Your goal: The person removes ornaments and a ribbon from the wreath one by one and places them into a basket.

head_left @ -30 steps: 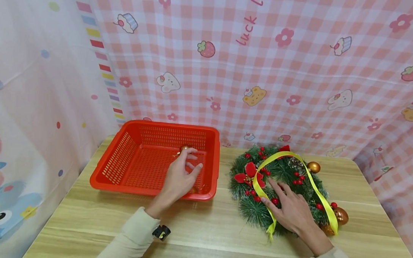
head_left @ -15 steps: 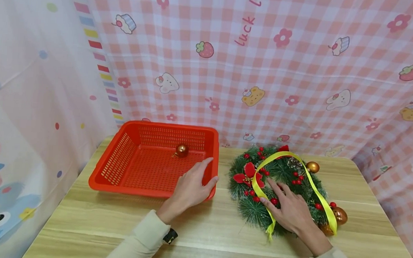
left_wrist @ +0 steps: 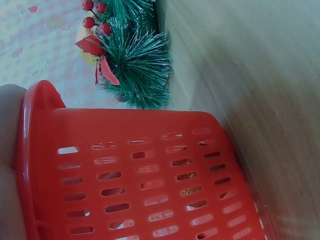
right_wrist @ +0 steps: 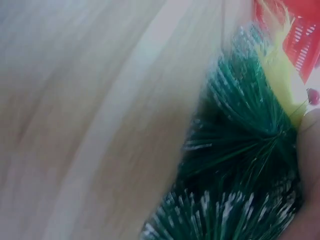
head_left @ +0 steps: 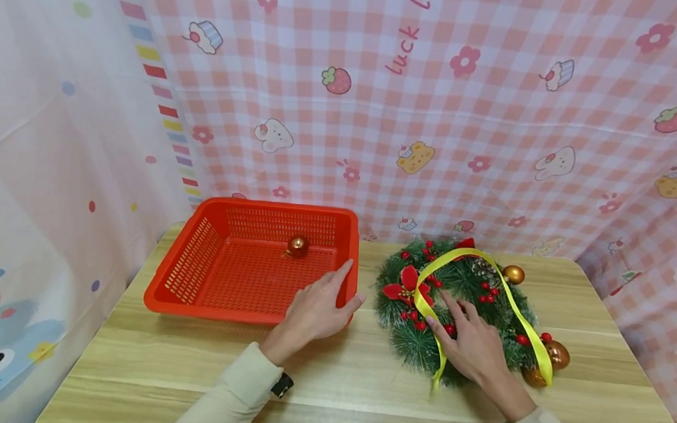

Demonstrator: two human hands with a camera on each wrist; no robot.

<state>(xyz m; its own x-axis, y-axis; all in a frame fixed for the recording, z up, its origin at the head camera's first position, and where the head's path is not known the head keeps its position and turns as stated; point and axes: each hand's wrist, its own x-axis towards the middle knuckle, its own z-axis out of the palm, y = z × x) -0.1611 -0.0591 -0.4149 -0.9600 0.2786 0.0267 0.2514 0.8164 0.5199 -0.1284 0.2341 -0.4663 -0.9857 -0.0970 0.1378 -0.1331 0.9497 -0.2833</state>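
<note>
My left hand [head_left: 316,307] lies over the front right corner of a red plastic basket [head_left: 263,204], index finger and thumb stretched out along the rim. A copper-coloured bauble [head_left: 298,246] sits toward the back inside it. Through the side slots, the left wrist view shows a glittery gold thing [left_wrist: 191,191]. My right hand [head_left: 476,344] rests on a green Christmas wreath [head_left: 414,348], fingers loosely spread near its middle and thumb at a yellow ribbon [head_left: 443,259]. The wreath carries red berries, a red poinsettia [head_left: 407,282] and a pine cone [head_left: 484,266].
On the wreath's right side are a gold bauble [head_left: 513,274] and a copper bauble [head_left: 558,354], with another gold-brown one [head_left: 534,376] partly under the ribbon. Everything stands on a wooden table [head_left: 365,399]. A pink checked curtain [head_left: 409,114] hangs right behind it.
My left hand has moved from above the basket's inside to its front right corner, uncovering the copper bauble. My right hand has shifted slightly left, and the ribbon's loose end has moved a little.
</note>
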